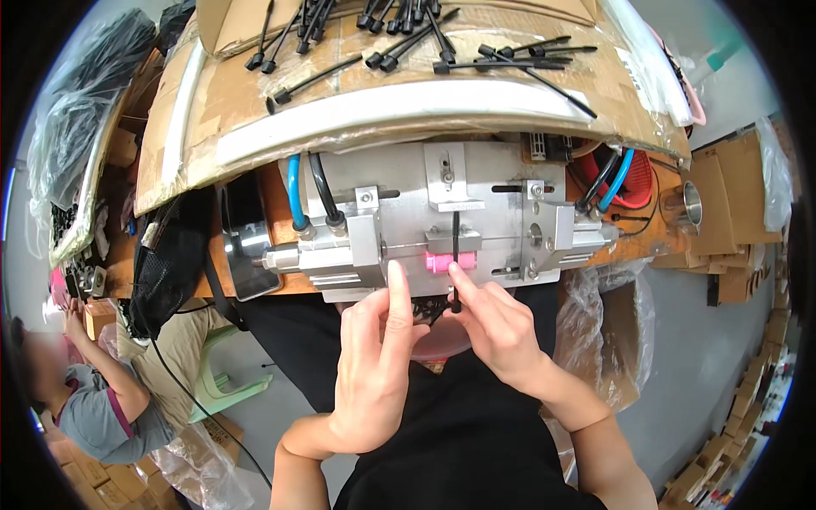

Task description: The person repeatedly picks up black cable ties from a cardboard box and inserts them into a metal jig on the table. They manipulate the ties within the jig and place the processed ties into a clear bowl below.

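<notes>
1. In the head view, shows one black rod (pixel 456 228) laid across the pink block (pixel 438 261) at the middle of the metal fixture (pixel 501 167)
2. Pinches that rod near its lower end in the right hand (pixel 497 331), index fingertip down by the block
3. Holds nothing in the left hand (pixel 374 365), with thumb and index finger apart, near the block
4. Looks placed but not yet released; cannot tell if fully seated
5. Also shows loose rods (pixel 319 80) on the cardboard (pixel 229 93); cannot tell whether finished or waiting
</notes>
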Tool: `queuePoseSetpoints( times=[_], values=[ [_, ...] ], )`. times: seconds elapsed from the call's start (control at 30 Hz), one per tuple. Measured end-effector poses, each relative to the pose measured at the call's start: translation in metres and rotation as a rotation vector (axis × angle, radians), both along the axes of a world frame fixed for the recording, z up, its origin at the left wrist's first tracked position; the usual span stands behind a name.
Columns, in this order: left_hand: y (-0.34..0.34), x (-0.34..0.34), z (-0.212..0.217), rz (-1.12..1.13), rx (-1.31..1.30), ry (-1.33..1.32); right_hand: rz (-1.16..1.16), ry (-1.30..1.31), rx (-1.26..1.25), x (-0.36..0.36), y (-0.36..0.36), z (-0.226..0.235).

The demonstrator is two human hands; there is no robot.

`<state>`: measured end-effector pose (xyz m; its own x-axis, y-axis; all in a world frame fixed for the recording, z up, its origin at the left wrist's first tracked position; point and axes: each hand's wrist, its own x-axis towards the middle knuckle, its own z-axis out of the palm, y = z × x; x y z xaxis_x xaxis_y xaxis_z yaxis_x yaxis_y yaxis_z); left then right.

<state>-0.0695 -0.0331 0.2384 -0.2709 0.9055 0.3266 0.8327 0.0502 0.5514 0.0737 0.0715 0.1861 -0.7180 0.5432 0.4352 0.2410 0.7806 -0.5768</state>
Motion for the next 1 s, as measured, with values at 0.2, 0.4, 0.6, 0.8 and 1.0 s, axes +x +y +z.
queuePoseSetpoints(
  times=[0.2,0.4,0.6,0.8,1.0],
  values=[
    [-0.009,-0.009,0.005,0.015,0.022,-0.050,-0.071,0.168,0.477,-0.025,0.072,0.076],
    [-0.010,-0.014,0.011,-0.071,0.024,-0.132,0.125,-0.057,0.679,-0.085,0.175,0.139],
    [-0.016,-0.018,-0.007,-0.107,0.022,-0.206,-0.148,-0.193,0.127,-0.114,0.168,0.155],
    [-0.019,0.028,-0.090,-0.371,-0.342,-0.134,-0.231,-0.507,0.170,-0.130,0.179,0.157],
    [-0.020,0.052,-0.195,-0.452,-0.627,0.018,-0.216,-0.587,0.199,-0.138,0.198,0.160]
  ],
)
